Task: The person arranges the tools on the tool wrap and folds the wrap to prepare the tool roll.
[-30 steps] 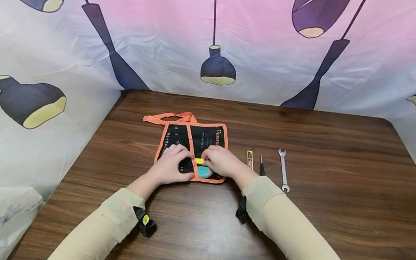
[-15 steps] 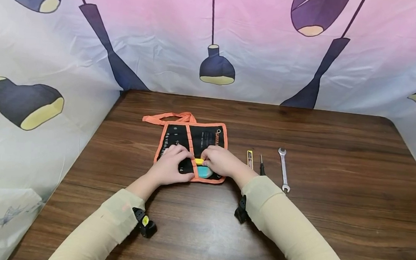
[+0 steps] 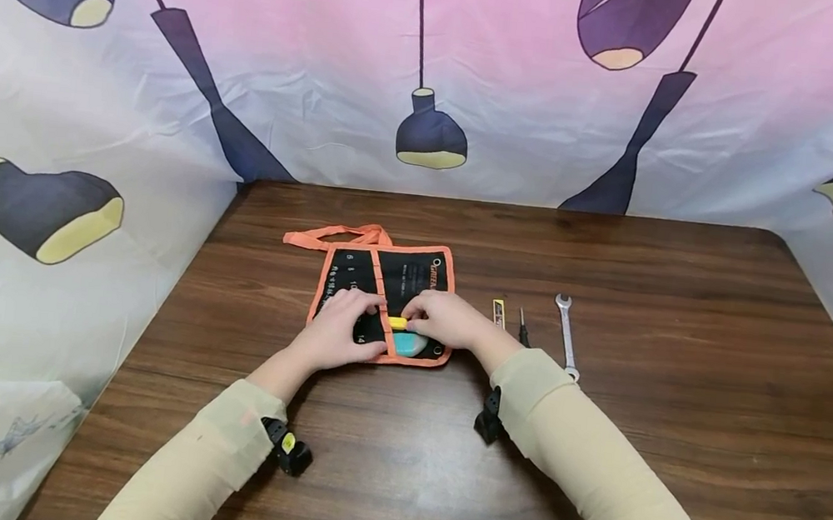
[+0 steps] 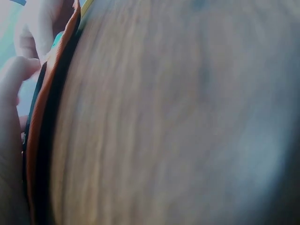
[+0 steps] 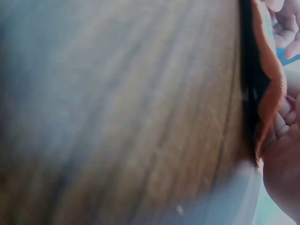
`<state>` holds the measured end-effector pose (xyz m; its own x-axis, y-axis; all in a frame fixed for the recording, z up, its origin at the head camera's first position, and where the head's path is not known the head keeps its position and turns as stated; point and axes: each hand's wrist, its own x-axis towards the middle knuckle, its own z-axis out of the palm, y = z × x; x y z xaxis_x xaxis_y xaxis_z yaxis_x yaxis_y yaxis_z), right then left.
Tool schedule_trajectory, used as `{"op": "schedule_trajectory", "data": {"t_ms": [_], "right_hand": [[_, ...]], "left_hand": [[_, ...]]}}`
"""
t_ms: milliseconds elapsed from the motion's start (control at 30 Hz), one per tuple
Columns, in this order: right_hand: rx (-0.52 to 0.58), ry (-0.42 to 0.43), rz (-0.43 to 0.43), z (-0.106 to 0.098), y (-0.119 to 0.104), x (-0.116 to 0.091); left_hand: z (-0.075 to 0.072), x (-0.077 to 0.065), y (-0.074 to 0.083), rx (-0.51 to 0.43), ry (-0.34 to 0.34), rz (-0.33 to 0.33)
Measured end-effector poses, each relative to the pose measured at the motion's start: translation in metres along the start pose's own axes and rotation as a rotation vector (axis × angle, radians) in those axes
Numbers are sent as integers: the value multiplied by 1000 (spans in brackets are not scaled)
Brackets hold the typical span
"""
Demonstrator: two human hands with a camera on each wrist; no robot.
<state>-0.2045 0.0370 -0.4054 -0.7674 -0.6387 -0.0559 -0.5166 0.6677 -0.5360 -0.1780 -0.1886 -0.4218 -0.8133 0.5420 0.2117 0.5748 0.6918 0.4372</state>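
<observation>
A black tool pouch [image 3: 416, 268] with orange trim lies flat on the table, its orange strap trailing behind it. My left hand [image 3: 330, 327] rests over the pouch's left side, fingers and thumb spread apart at the orange pocket edge. With thumb and fingers, my right hand [image 3: 448, 320] pinches a small yellow tool [image 3: 397, 323] whose left end lies at that edge. Its kind is hidden by the fingers. Below it a teal, rounded piece [image 3: 408, 345] sticks out of the pocket. The left wrist view shows the left thumb [image 4: 16, 77] near the pouch's orange border.
Right of the pouch lie a yellow-labelled strip [image 3: 498, 313], a small black-handled screwdriver [image 3: 523, 331] partly covered by the right forearm, and a double open-ended wrench [image 3: 566, 333]. A printed curtain [image 3: 311, 99] hangs behind the brown wooden table [image 3: 665, 334].
The head view has shifted slightly. Both hands stay at the same place on the pouch, and the left fingertips have drawn a little back from the yellow tool.
</observation>
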Motion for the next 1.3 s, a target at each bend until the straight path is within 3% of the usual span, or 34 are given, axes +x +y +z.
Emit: {"op": "schedule_trajectory", "data": {"t_ms": [100, 400, 600, 767, 1067, 1300], "right_hand": [[28, 17, 8, -7, 2, -3], [22, 65, 24, -29, 11, -27], [25, 169, 49, -39, 29, -49], [12, 238, 87, -48, 46, -70], [2, 312, 141, -58, 69, -105], [3, 341, 187, -60, 83, -128]], "left_hand": [[-6, 2, -1, -10, 5, -25], [-15, 7, -6, 87, -37, -41], [-12, 7, -1, 85, -83, -76], [-7, 9, 2, 149, -71, -126], [-3, 12, 5, 243, -61, -172], [1, 9, 4, 289, -47, -172]]}}
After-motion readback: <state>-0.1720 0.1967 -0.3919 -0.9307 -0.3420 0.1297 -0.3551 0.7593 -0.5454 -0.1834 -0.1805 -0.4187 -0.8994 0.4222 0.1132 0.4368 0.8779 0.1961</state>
